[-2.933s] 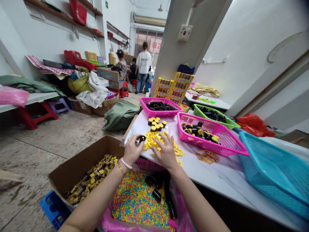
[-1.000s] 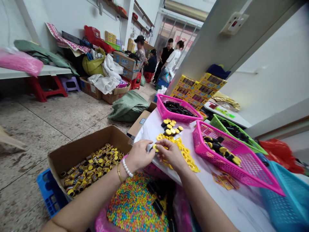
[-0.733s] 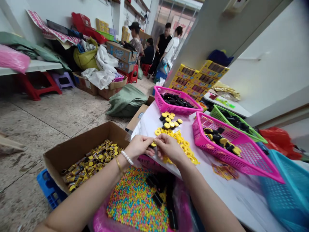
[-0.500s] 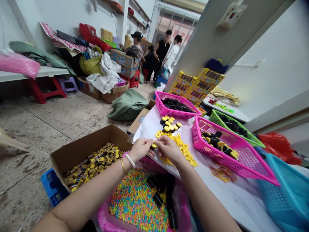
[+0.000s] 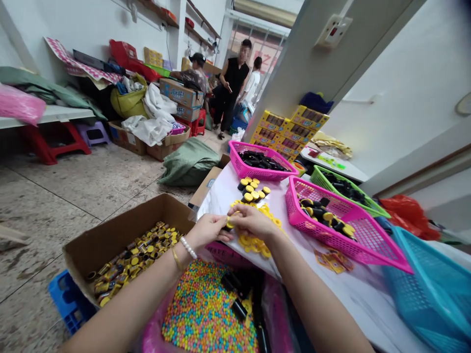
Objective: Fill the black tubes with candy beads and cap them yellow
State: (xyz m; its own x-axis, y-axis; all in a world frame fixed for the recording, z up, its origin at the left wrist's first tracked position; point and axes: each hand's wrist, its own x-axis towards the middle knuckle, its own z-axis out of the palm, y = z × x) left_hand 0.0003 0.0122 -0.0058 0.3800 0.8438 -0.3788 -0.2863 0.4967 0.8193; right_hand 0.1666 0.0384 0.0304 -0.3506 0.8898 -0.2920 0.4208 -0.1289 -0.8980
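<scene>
My left hand (image 5: 210, 231), a pearl bracelet and a gold bangle on its wrist, pinches a small black tube with a yellow cap (image 5: 230, 223). The fingers of my right hand (image 5: 248, 221) are closed at the tube's yellow top, partly hiding it. Just beyond, yellow rings (image 5: 254, 243) lie in a loose heap on the white table (image 5: 217, 193). Several yellow-capped black tubes (image 5: 253, 188) stand upright behind the heap. Below my hands, a pink tub (image 5: 156, 326) holds colourful candy balls (image 5: 206, 306) with black tubes (image 5: 239, 310) on top.
At left, a cardboard box (image 5: 110, 220) of labelled yellow-capped tubes rests on a blue stool (image 5: 69, 299). Pink baskets (image 5: 371, 234), a green basket (image 5: 368, 203) and a blue basket (image 5: 415, 274) line the right. Several people, one a person in black (image 5: 235, 78), are at the back.
Both hands stay together at the tube; my right hand has closed further over its yellow top. The view has shifted slightly. The person in black now stands more upright in view.
</scene>
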